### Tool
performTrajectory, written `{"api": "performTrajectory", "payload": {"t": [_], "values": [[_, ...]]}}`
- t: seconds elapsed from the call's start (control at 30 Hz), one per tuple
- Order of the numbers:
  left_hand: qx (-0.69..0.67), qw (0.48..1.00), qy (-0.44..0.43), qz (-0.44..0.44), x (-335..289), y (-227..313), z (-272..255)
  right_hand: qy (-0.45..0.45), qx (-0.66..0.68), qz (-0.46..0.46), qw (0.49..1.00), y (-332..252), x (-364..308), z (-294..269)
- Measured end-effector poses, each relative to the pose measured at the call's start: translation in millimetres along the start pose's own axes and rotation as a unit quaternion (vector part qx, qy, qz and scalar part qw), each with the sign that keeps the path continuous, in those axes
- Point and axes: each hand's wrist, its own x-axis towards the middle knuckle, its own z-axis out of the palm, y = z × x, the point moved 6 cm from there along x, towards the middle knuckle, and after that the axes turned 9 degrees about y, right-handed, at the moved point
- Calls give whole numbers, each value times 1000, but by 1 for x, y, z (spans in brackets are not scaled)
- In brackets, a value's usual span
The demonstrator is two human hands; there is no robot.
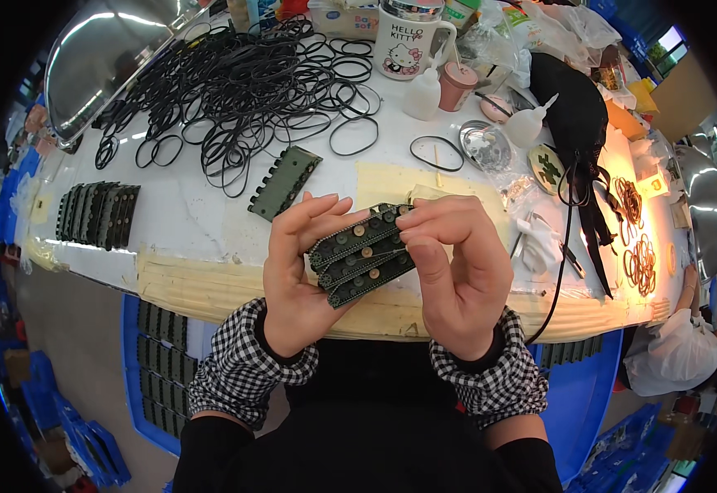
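Observation:
Over the table's front edge, my two hands hold a few dark green toy tank track pieces (358, 261) side by side. Round wheels, some with brass-coloured centres, line each one. My left hand (293, 287) cradles them from the left, thumb side up, with its fingers partly behind them. At their right end the thumb and fingertips of my right hand (467, 275) pinch the upper piece. Beyond my left fingers, a similar green piece (284, 182) with a notched side lies on the table. A row of such pieces (97, 215) stands at the left.
A tangled pile of black rubber bands (243, 90) covers the back left. A white mug (404, 53), pink lidded cup (457, 86) and squeeze bottle (422, 97) stand behind my hands. A black bag (568, 103) lies right. Below the padded edge (202, 283) is a blue tray (133, 370) of green pieces.

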Motion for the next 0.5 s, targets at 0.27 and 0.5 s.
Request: {"api": "performTrajectory", "payload": {"t": [0.27,0.5], "values": [[1,1000,-4,1,0,1,-1,-7,-20,-26,999,0,0,4],[2,1000,-3,-1,0,0,-1,1,-16,-16,1000,3,-1,2]]}}
